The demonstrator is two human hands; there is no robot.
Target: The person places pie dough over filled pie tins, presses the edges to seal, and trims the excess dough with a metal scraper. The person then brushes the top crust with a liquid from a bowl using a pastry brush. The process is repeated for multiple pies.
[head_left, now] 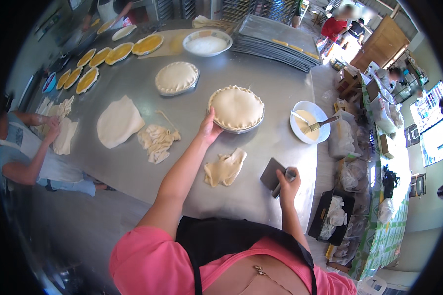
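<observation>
My left hand (209,129) is closed on the lower left rim of a round pie (237,107) in a metal tin, its thumb up against the edge. The pie has a pale, unbaked top crust with a crimped border. In my right hand (289,183) is a bench scraper (269,174) with a flat metal blade, held by its handle near the table's front right. Between my arms lies a flat dough scrap (225,167). A crumpled heap of dough trimmings (157,142) rests left of my left forearm.
Across the steel table (192,196) are a second covered pie (177,77), a dough sheet (119,121), a flour bowl (206,43), stacked trays (276,40) and several yellow-filled pies (119,53). A bowl with a brush (307,115) stands at right. A co-worker (29,147) handles dough at left.
</observation>
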